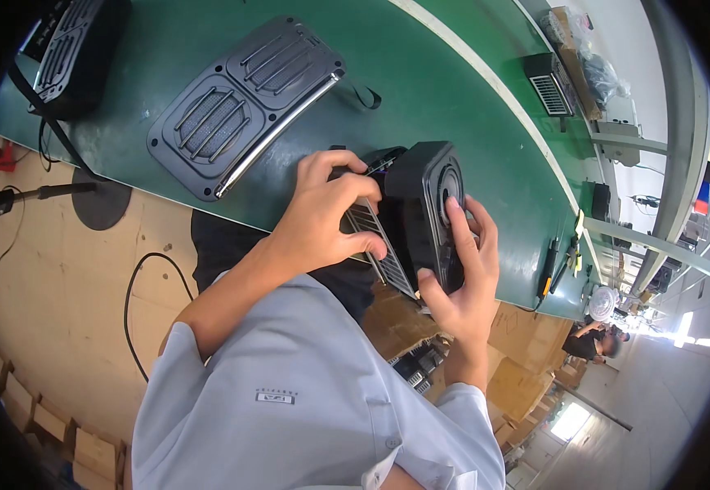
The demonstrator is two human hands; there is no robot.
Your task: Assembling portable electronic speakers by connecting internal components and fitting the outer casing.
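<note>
In front of me at the bench edge, a black speaker housing [420, 196] stands tilted, a round speaker cone set in its right face. My right hand [463, 282] is wrapped round that face, with fingers near the cone and the thumb on the lower edge. My left hand [329, 214] grips a flat dark panel with pale stripes [378, 247], its thumb on the striped side. The panel leans beside the housing's left side; whether the two touch I cannot make out. Farther left lies a dark grey speaker front [245, 106] with two barred grilles and a shiny strip.
Another black speaker [77, 61] stands at the far left of the green bench [420, 73]. Toward the right end lie a black-and-orange screwdriver [548, 273] and pliers [569, 261]. A striped box-shaped unit [549, 84] sits at the back. Cardboard [526, 351] is below; a person [592, 343] is beyond.
</note>
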